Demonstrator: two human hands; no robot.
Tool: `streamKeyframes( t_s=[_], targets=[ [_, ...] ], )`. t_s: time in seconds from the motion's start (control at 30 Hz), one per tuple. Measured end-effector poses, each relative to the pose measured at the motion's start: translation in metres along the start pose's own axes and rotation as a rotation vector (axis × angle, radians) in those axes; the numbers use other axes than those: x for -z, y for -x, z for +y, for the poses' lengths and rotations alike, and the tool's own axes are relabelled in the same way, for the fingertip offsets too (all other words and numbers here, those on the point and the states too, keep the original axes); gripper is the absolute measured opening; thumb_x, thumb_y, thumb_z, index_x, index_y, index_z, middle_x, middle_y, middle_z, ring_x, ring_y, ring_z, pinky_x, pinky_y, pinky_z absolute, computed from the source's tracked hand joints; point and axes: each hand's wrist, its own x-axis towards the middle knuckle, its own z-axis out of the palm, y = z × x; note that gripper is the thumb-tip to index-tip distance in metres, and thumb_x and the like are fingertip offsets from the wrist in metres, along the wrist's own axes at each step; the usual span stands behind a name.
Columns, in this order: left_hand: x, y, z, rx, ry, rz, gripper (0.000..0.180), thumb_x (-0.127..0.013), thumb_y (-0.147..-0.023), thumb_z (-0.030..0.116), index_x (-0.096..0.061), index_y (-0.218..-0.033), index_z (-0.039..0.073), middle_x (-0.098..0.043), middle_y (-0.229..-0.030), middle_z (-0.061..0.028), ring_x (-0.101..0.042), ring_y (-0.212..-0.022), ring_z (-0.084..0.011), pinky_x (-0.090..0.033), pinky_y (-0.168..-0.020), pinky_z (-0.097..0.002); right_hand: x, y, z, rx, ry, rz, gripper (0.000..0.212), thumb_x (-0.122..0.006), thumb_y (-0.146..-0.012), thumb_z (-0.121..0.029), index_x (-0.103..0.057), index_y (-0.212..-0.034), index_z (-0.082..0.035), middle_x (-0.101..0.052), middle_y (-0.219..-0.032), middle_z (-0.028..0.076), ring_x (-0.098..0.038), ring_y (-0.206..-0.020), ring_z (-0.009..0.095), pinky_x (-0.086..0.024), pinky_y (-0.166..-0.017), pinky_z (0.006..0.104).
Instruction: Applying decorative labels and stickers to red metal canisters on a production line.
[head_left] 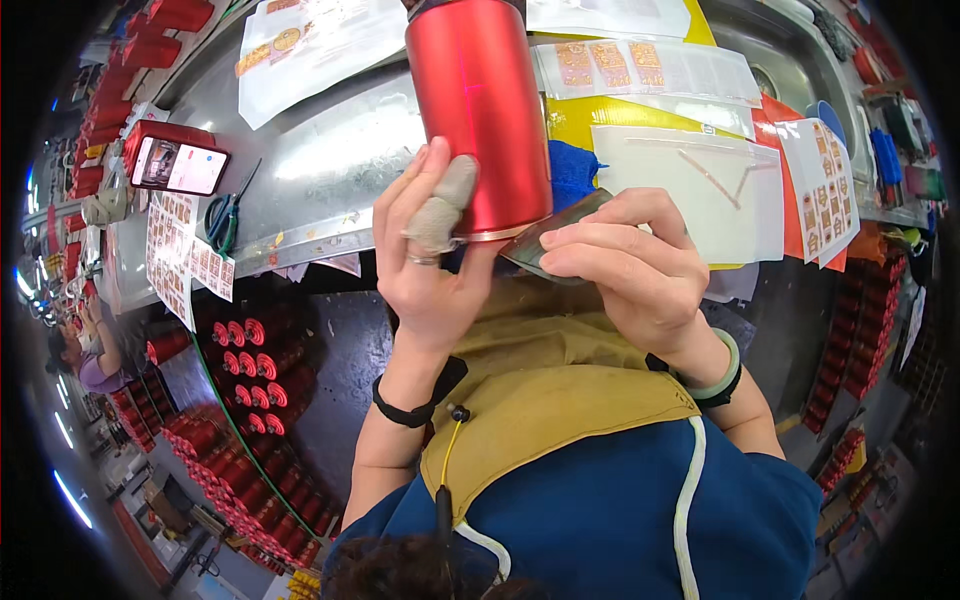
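Observation:
A shiny red metal cylinder (480,120) is tilted over the front edge of the metal worktable, its top running out of view. My left hand (430,250) is closed around its lower left side, with grey fabric covers on some of the fingers and a ring on one. At the cylinder's lower right rim, my right hand (640,265) pinches a thin, dark, flat piece like a scraper (545,240). That piece touches or nearly touches the cylinder's bottom edge. Just behind it lies a bunched blue cloth (572,168).
On the metal worktable (330,180) lie sticker sheets (640,68), a white backing sheet (690,190) and a yellow sheet (580,115). A phone (180,163) leans at left near green-handled scissors (222,222). Stacked red cylinders (240,470) stand below left; another person (95,350) is farther left.

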Motion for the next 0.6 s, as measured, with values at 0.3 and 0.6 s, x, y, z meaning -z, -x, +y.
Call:
streamKeyframes(
  t_s=[0.3, 0.6],
  targets=[
    [-0.004, -0.008, 0.019, -0.058, -0.064, 0.008, 0.059, -0.080, -0.071, -0.007, -0.069, -0.129, 0.002, -0.060, -0.144, -0.0166, -0.059, -0.130, -0.0365, -0.051, -0.107, -0.0419, -0.002, -0.003, -0.002, 0.002, -0.027, -0.005, 0.030, -0.069, -0.066, -0.006, -0.080, -0.094, -0.007, -0.077, -0.096, 0.004, -0.066, -0.085, 0.022, -0.053, -0.077, 0.0328],
    [0.000, 0.017, -0.009, 0.204, 0.152, 0.028, 0.060, -0.086, -0.076, 0.004, -0.066, -0.132, 0.001, -0.064, -0.138, -0.0174, -0.064, -0.123, -0.0320, -0.051, -0.105, -0.0406, -0.001, 0.001, 0.001, -0.001, -0.041, -0.013, 0.032, -0.069, -0.065, -0.005, -0.080, -0.094, -0.007, -0.077, -0.097, 0.004, -0.066, -0.086, 0.022, -0.053, -0.078, 0.0331]
  ],
)
